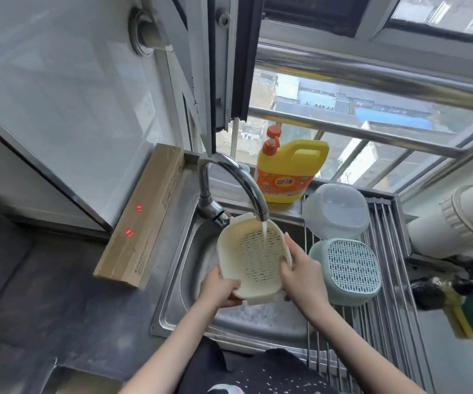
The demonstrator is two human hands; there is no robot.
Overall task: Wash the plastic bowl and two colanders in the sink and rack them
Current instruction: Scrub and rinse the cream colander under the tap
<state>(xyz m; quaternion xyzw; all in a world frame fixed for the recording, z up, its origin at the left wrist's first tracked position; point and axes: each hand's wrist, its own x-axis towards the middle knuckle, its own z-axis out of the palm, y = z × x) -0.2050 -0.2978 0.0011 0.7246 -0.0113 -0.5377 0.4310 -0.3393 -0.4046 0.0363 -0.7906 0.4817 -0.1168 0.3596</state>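
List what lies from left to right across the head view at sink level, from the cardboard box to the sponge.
Long cardboard box → left hand → cream colander under the tap → right hand → green colander upside down on the rack → green-and-yellow sponge.

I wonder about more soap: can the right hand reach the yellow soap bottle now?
Probably yes, but not at once. The right hand is holding the cream colander under the tap; the soap bottle stands behind the sink with nothing in front of it.

Both hands forward, left (220, 285) and right (300, 270) apparently clasped, forearms bare
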